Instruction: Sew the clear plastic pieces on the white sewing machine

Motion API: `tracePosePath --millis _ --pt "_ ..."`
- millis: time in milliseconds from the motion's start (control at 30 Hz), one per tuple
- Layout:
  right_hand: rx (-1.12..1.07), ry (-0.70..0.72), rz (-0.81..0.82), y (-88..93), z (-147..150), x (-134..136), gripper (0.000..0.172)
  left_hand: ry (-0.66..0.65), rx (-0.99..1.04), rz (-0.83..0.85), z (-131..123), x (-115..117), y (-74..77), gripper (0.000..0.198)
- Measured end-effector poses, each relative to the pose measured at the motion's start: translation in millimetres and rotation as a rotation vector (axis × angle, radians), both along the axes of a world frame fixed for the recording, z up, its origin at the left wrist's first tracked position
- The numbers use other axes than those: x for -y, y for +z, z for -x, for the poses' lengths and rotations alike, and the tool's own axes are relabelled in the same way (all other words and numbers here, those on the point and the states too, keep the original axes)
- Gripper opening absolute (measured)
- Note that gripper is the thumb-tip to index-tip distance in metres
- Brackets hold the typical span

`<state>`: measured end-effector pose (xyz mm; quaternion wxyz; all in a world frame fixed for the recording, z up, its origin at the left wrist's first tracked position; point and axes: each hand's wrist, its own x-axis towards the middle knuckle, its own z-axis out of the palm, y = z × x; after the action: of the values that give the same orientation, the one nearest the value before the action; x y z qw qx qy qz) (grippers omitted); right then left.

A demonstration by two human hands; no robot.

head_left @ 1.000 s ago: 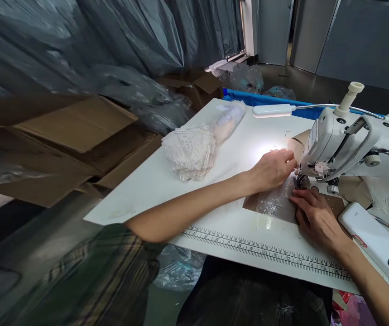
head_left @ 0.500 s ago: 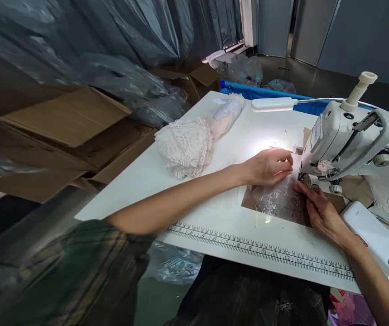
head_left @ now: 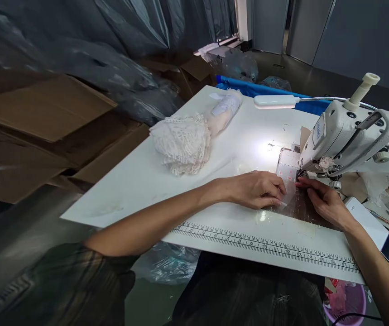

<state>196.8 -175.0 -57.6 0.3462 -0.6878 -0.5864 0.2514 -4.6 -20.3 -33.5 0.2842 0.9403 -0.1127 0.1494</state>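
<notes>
Right of centre, sheer material (head_left: pixel 290 194) lies between the left hand (head_left: pixel 260 189), fingers curled, and right hand (head_left: pixel 326 201), nearer the presser foot (head_left: pixel 299 174); any pinch, cannot tell.

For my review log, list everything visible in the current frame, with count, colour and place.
Table: 1, white, centre
Sewing machine: 1, white, table's right
Lamp: 1, white, left of the machine
Lace: 1 pile, off-white, table's left
Roll: 1, pale, behind the lace
Sheer piece: 1, whitish, between the hands
Ruler: 1, black markings, near edge
Device: 1, white, right wrist's far side
Tools: several, mixed, far right
Boxes: at least 2, brown, left
Plastic: uncounted, clear, below and behind table
Sheeting: uncounted, grey, upper left
Basin: 1, purple, lower right
Sleeve: 1, dark plaid, left arm
Left hand: 1, bare, at the sheer piece
Right hand: 1, bare, near the needle
</notes>
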Motion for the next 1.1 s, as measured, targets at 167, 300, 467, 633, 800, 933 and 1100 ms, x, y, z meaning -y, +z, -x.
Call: tracePosePath --millis 167,300,467,633,800,933,1100 --pt "0.218 0.017 -0.192 -9.0 2.3 3.7 0.033 0.136 0.226 -0.294 -3.0 19.5 -13.3 0.031" --pt "0.523 0.166 -0.25 -13.0 6.1 5.3 0.034 0.014 0.296 -0.503 -1.3 29.4 -29.2 0.032" --pt "0.477 0.109 -0.248 -10.9 10.0 7.6 0.032 0.091 0.286 -0.36 2.4 27.8 -34.9 0.021" --pt "0.397 0.129 -0.272 -9.5 11.6 9.6 0.04 0.133 0.294 -0.277 0.7 24.3 -32.4 0.021" --pt "0.528 0.148 -0.293 -17.4 10.8 8.1 0.039 0.159 0.367 -0.295 -1.2 21.8 -35.0 0.017" --pt "0.502 0.147 -0.292 -23.9 5.0 9.9 0.038 0.079 0.236 -0.347 -0.7 20.5 -40.1 0.024" --pt "0.514 0.163 -0.309 -26.9 2.1 11.6 0.039 0.024 0.149 -0.324 3.3 19.1 -34.6 0.026"
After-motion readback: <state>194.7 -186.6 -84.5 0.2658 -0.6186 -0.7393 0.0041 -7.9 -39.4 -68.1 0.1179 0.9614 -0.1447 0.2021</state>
